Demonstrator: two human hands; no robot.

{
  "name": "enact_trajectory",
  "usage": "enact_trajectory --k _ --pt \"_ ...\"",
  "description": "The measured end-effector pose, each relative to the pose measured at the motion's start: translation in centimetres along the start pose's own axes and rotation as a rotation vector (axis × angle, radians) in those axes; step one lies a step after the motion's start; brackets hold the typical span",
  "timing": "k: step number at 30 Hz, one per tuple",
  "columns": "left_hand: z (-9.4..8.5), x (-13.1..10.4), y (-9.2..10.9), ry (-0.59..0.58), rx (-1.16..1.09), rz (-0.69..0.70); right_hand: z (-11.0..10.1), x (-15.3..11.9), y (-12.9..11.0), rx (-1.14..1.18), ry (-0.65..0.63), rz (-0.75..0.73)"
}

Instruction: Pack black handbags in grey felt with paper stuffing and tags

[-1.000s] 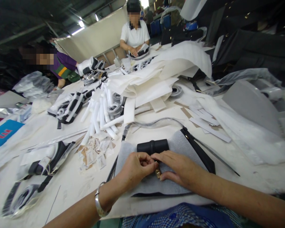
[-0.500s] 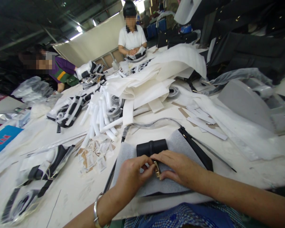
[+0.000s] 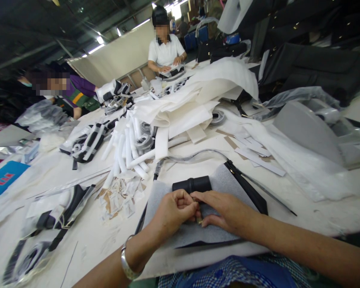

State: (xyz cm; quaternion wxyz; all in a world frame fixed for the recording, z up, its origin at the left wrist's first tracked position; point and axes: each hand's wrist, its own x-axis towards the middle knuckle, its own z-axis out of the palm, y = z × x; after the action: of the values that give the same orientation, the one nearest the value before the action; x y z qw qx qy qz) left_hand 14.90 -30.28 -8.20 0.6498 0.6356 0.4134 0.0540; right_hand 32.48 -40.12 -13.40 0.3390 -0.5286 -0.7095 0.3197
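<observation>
A bag with a grey covering sheet (image 3: 159,200) and a black rolled part (image 3: 192,184) lies before me. My left hand (image 3: 180,210), with a silver bangle (image 3: 128,260) on the wrist, has its fingers curled in a pinch over a small gold metal piece (image 3: 199,220). My right hand (image 3: 222,210) holds that piece from the other side, between thumb and fingers. Most of the metal piece is hidden by the fingers. A thin strap wrapped in clear film (image 3: 195,154) arches behind the bag.
White foam sheets (image 3: 195,116), white tubes (image 3: 127,144) and tags (image 3: 115,202) lie beyond. Wrapped straps (image 3: 52,216) lie at left, clear plastic (image 3: 315,172) at right. One person (image 3: 166,52) works at the far side, another (image 3: 81,94) at far left.
My left hand's fingers have moved up and over the gold piece, covering more of it. My right hand is nearly unmoved. The far person's hands have moved apart.
</observation>
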Motion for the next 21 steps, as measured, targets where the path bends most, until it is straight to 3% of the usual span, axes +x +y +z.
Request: enact_trajectory --k 8,11,15,21 --pt "0.4 0.0 0.5 -0.049 -0.151 -0.018 -0.3 0.1 -0.2 0.045 0.010 0.038" --pt "-0.1 0.3 0.9 -0.049 -0.138 0.042 -0.4 0.2 -0.1 0.076 0.021 0.057" --pt "-1.0 0.7 0.7 -0.145 -0.089 0.133 -0.6 0.2 -0.5 0.106 0.003 0.056" --pt "-1.1 0.5 -0.1 -0.209 -0.127 0.165 -1.1 0.2 -1.8 0.112 0.020 0.108"
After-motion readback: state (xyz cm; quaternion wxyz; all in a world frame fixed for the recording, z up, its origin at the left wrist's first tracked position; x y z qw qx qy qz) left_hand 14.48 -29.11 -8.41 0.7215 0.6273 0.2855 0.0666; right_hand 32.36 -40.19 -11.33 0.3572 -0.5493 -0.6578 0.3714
